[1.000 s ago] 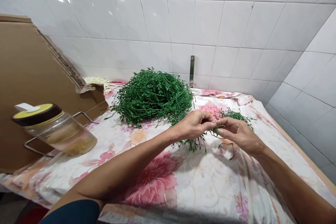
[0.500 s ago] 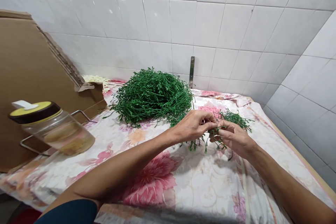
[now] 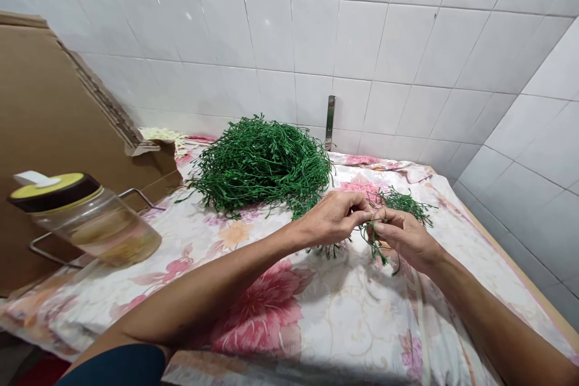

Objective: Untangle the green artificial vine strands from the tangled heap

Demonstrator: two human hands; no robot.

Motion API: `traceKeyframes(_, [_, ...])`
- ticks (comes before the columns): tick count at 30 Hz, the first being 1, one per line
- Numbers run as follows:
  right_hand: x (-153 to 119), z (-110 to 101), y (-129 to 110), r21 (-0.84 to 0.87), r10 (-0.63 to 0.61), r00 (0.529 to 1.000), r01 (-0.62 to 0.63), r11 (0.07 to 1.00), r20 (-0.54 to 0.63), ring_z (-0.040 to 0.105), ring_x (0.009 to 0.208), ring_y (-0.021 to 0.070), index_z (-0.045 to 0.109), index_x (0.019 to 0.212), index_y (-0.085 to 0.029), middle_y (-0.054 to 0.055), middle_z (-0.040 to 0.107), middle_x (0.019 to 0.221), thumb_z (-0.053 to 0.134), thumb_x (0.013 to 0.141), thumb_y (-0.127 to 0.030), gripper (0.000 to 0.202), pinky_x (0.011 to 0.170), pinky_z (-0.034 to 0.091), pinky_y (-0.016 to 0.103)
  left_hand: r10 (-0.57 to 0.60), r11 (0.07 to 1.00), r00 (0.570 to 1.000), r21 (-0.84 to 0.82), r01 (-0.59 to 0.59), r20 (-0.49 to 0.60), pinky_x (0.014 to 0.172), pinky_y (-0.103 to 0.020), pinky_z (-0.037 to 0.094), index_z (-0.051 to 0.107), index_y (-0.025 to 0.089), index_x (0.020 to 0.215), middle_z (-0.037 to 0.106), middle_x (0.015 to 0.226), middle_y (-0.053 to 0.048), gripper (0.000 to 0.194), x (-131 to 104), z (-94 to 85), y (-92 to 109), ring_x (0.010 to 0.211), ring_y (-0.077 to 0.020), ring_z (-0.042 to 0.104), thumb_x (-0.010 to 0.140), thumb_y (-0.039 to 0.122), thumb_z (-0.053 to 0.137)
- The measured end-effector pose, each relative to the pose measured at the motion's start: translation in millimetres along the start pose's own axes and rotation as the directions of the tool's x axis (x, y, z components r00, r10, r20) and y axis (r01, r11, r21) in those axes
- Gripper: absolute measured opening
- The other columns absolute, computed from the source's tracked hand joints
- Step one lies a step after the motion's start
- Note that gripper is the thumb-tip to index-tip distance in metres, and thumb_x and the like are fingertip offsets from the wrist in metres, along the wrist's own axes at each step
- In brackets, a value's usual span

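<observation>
Thin green artificial plant stems [image 3: 375,248] hang between my two hands over the floral cloth. My left hand [image 3: 337,216] pinches them with thumb and forefinger. Close against it, my right hand [image 3: 404,236] is closed on the same stems, their tips drooping below the fingers. A big tangled heap of green stems [image 3: 265,163] lies behind my left forearm. Behind my right hand rests a smaller bunch [image 3: 409,205] of the same stems. Part of another small clump [image 3: 329,250] shows under my left hand.
A clear bottle [image 3: 108,232] with a yellow and black lid and liquid inside stands at the left, within a metal wire handle. Behind it is a cardboard box [image 3: 67,132]. A floral cloth [image 3: 344,319] covers the table. White tiled walls rise behind and to the right.
The stems between my hands have shifted and now hang more together below my right fingers. My hands stay almost in place. The view has moved slightly.
</observation>
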State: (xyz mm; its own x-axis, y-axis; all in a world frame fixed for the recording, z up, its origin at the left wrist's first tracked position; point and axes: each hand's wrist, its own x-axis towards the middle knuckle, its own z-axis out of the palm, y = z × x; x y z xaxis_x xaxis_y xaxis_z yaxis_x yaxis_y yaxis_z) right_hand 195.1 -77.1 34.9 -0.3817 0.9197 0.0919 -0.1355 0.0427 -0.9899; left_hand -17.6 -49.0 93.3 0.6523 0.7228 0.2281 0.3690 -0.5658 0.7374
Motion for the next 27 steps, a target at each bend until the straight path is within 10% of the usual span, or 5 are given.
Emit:
traceKeyframes(8, [-2,-3,-8,-0.398,-0.067,0.997,0.048,0.916,-0.032,0.049,0.069,0.0130,0.061,0.081,-0.018,0.000,0.055,0.077,0.076,0.085,-0.048,0.034,0.061,0.043,0.027,-0.030,0.999,0.991,0.042,0.025,0.131,0.055,-0.025,0.028,0.073,0.014,0.087,0.052,0.064,0.003,0.025,1,1.5,-7,0.060,-0.0102,0.041,0.089,0.036,0.062])
traceKeyframes(20, [-5,-4,-11,-0.164,0.077,0.997,-0.071,0.984,0.028,0.047,0.062,0.0110,0.065,0.082,-0.017,-0.001,0.054,0.070,0.084,0.077,-0.049,0.038,0.053,0.041,0.024,0.027,0.991,0.971,-0.134,0.006,0.237,0.054,-0.024,0.027,0.071,0.014,0.086,0.046,0.065,0.004,0.023,4,-3.4,-16,0.059,-0.0092,0.036,0.089,0.033,0.059])
traceKeyframes(27, [-6,-3,-12,-0.183,0.120,0.992,-0.112,0.977,0.033,0.048,0.058,0.0101,0.068,0.085,-0.016,-0.002,0.055,0.069,0.082,0.079,-0.051,0.037,0.052,0.042,0.025,0.003,1.000,0.984,0.029,-0.009,0.177,0.058,-0.024,0.032,0.073,0.014,0.088,0.055,0.066,0.002,0.022,1,-3.5,-10,0.061,-0.0103,0.044,0.090,0.030,0.059])
